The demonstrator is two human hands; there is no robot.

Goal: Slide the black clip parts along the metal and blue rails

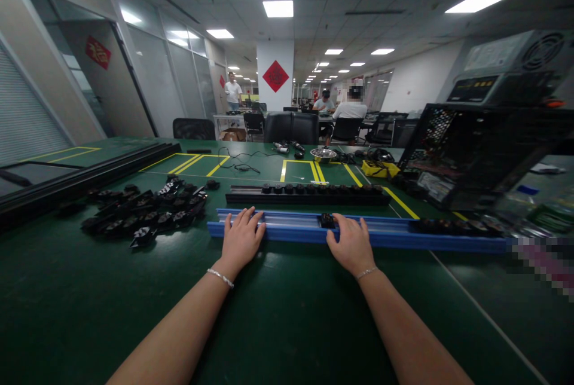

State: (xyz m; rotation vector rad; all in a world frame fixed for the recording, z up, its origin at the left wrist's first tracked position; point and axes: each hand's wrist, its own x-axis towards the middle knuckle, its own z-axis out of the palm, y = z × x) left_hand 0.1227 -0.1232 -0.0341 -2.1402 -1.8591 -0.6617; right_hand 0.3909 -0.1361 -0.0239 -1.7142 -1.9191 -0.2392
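A long blue channel rail lies across the green table in front of me. Over its left end is my left hand, fingers bent across the channel onto the far side and thumb toward the near wall, gripping it. Near the rail's middle, a small black part sits in the channel. My right hand has its thumb and index finger at that part's right edge, the other fingers spread over the rail. Several similar black parts sit in a row in the rail's right end.
A heap of loose black parts lies on the left. Behind the blue rail is a black rail carrying a row of parts. Farther back stand a metal bowl and a yellow box. An open computer case stands right.
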